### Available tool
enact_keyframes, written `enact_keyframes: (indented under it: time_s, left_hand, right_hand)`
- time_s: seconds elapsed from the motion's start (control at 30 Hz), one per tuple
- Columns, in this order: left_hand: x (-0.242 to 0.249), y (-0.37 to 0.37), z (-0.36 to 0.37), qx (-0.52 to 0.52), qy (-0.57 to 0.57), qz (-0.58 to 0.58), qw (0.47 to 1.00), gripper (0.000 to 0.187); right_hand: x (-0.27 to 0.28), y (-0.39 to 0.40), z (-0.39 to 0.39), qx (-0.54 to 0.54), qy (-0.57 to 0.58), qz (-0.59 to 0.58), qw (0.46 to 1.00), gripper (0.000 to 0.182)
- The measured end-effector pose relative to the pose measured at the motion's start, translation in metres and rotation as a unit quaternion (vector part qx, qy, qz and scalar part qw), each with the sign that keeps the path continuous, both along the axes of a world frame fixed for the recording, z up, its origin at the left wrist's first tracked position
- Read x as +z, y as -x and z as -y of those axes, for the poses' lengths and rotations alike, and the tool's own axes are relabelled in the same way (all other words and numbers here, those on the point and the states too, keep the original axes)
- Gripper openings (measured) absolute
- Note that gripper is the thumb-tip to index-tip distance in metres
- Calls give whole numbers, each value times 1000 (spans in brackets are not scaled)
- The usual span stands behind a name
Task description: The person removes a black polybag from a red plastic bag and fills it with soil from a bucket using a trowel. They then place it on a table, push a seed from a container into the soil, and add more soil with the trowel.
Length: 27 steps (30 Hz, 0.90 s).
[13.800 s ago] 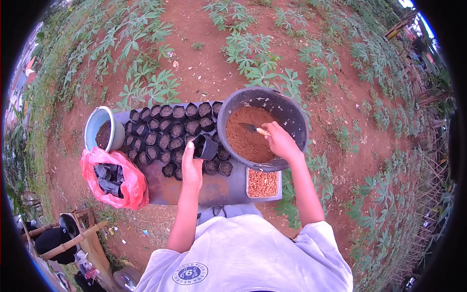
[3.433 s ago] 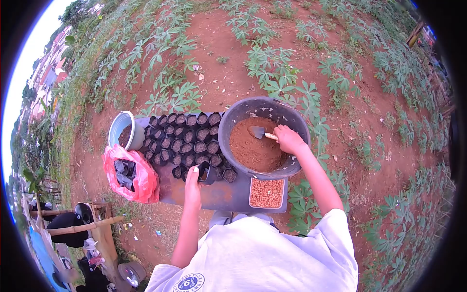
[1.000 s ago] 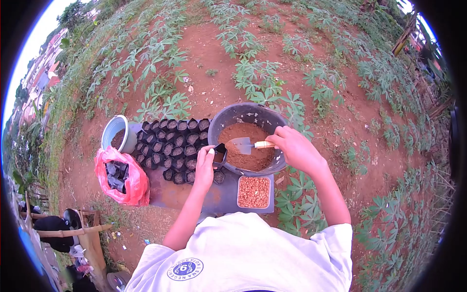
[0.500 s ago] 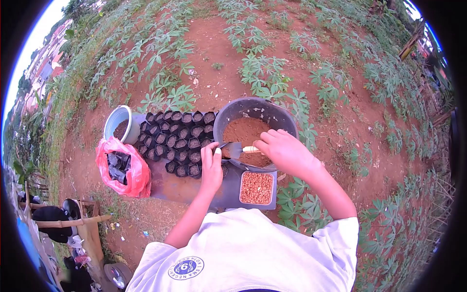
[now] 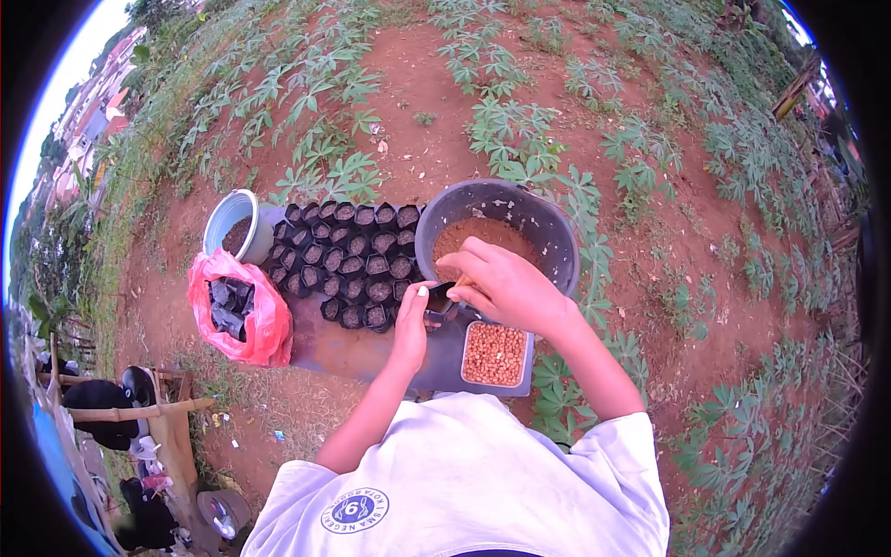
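Note:
My left hand (image 5: 409, 323) is closed on the side of a small black planting bag (image 5: 439, 299), in front of the dark bucket. My right hand (image 5: 501, 283) grips the wooden handle of a small trowel (image 5: 461, 281) above that bag. The trowel's blade is mostly hidden by the hand and the bag. Behind my right hand stands the dark bucket (image 5: 562, 206), with loose reddish-brown soil (image 5: 487, 234) inside. Left of my hands, rows of soil-filled black bags (image 5: 353, 265) stand close together.
A square tub of tan seeds or nuts (image 5: 494, 355) sits at the near right of the grey board (image 5: 436, 376). At left are a pink plastic bag (image 5: 264, 320) holding black bags and a pale blue pail (image 5: 255, 237) with soil. Leafy plants (image 5: 510, 139) grow beyond.
My right hand has moved left and nearer with the trowel, from over the bucket's soil to the small black bag. My left hand stays at the bag, slightly shifted.

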<state>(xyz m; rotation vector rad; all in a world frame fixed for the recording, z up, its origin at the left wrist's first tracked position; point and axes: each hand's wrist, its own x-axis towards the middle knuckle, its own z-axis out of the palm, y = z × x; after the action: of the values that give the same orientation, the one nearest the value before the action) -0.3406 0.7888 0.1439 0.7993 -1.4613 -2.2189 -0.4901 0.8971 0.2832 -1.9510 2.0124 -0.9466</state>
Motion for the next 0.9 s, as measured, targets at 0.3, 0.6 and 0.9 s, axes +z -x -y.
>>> enact_keyframes:
  time_s: [0.3, 0.6, 0.9]
  left_hand:
    - [-5, -7, 3, 2, 17, 17, 1000, 33]
    - [-38, -35, 17, 39, -17, 63, 997, 36]
    - [-43, -51, 25, 94, -82, 79, 989, 41]
  right_hand:
    - [-20, -4, -11, -15, 36, 168, 985, 31]
    - [-48, 6, -50, -197, 190, 283, 919, 30]
    - [-121, 48, -55, -307, 121, 105, 938, 24]
